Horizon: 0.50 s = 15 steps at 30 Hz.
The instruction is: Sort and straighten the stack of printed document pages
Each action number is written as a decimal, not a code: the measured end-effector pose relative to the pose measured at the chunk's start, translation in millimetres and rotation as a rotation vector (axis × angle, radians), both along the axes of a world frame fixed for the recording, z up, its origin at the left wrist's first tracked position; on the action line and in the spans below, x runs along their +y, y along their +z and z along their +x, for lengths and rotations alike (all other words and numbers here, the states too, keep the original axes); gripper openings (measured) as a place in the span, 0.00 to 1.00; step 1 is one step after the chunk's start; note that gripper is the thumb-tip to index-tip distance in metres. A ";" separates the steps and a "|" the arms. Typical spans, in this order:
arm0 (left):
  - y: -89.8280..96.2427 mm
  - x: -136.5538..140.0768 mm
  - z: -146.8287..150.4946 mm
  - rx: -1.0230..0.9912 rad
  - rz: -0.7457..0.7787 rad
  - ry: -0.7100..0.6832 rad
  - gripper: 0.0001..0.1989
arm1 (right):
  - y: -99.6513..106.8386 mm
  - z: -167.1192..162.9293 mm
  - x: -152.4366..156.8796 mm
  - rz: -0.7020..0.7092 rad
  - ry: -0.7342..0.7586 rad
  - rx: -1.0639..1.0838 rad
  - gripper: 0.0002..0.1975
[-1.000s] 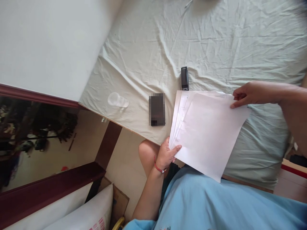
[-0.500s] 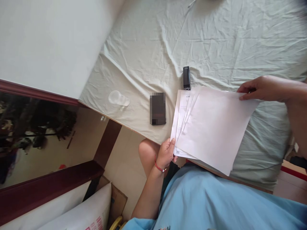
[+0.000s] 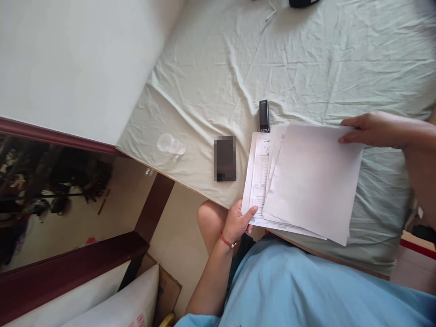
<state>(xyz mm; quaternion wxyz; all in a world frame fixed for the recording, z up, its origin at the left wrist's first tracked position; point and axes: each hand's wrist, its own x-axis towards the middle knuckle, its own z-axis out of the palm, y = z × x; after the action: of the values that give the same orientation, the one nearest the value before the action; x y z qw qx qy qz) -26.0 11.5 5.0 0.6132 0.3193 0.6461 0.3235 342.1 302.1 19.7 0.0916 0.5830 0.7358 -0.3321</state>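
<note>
A loose stack of paper sheets (image 3: 313, 181) lies fanned out at the near edge of the cloth-covered surface. On top are blank white sheets; a printed sheet (image 3: 259, 177) shows beneath them on the left. My left hand (image 3: 240, 220) grips the lower left corner of the printed sheets, thumb on top and fingers underneath. At the upper right corner, my right hand (image 3: 363, 129) pinches the upper sheets between thumb and fingers. A black stapler (image 3: 264, 116) touches or nearly touches the stack's top edge.
Left of the papers lies a dark, pixelated flat object (image 3: 225, 158). Farther left, a clear plastic cup or bottle (image 3: 171, 144) rests on its side on the pale green cloth (image 3: 204, 81). A black object (image 3: 303, 2) and a white cable (image 3: 271, 13) sit at the far edge.
The upper sheets have shifted right and turned straighter, baring more of the printed sheet. My left thumb now lies farther over the paper. My right hand keeps its hold.
</note>
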 end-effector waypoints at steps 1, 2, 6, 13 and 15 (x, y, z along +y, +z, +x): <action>-0.2 0.0 -0.4 -0.002 0.006 -0.005 0.28 | 1.6 0.1 0.3 0.012 -0.004 -0.013 0.17; -0.4 0.0 -0.8 -0.004 0.011 -0.007 0.28 | 3.9 -0.6 0.2 0.033 -0.022 -0.033 0.16; -2.4 -1.0 -1.9 -0.007 0.015 -0.002 0.27 | 14.4 -5.0 -0.3 0.125 -0.174 -0.101 0.19; -5.3 -2.6 -0.9 -0.058 -0.036 0.076 0.23 | 16.2 16.1 5.2 0.015 -0.278 0.018 0.20; -4.2 -1.8 -0.2 -0.076 -0.048 0.100 0.23 | 14.2 23.8 4.0 -0.123 -0.294 0.199 0.19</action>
<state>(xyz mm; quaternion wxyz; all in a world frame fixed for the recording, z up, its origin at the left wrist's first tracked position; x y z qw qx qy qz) -26.2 9.7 0.8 0.6280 0.2593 0.6450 0.3498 365.9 306.1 33.9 0.0043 0.6420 0.6264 -0.4421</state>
